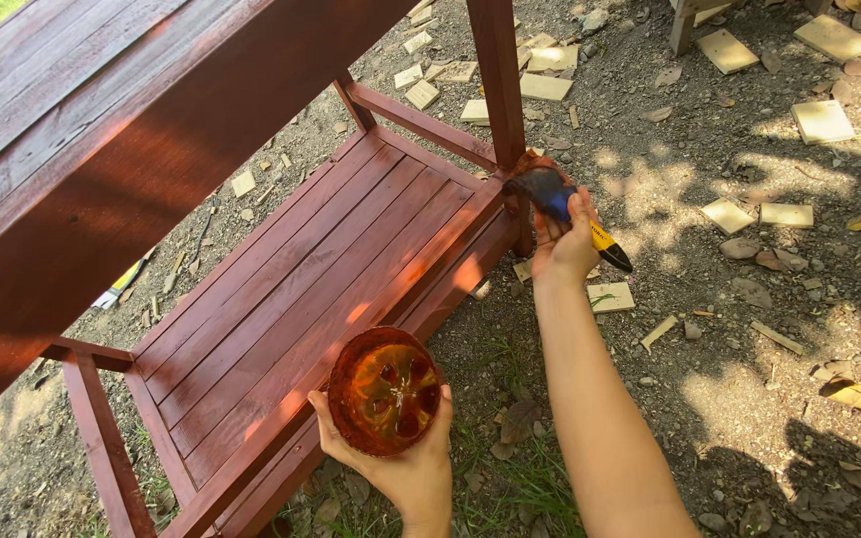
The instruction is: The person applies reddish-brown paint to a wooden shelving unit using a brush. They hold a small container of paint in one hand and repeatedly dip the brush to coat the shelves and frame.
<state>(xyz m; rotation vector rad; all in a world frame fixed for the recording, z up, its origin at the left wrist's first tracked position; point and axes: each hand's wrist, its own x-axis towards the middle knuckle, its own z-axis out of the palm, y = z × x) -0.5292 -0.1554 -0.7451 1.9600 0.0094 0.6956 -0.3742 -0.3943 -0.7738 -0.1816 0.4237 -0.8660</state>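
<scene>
Left hand (406, 468) grip cups stain bowl (384, 391) | right hand (562, 239) grip holds paintbrush (562, 202) at red bench (281, 269)

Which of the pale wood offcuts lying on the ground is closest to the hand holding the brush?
The offcut just below the right hand with the brush, beside the stained bench's corner leg. The other pale blocks lie farther off to the right or up behind the bench.

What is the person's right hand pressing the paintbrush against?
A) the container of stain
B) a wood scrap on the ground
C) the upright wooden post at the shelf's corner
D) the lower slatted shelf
C: the right hand holds the yellow-and-black-handled paintbrush with its bristles against the red-brown stained upright wooden post.
</scene>
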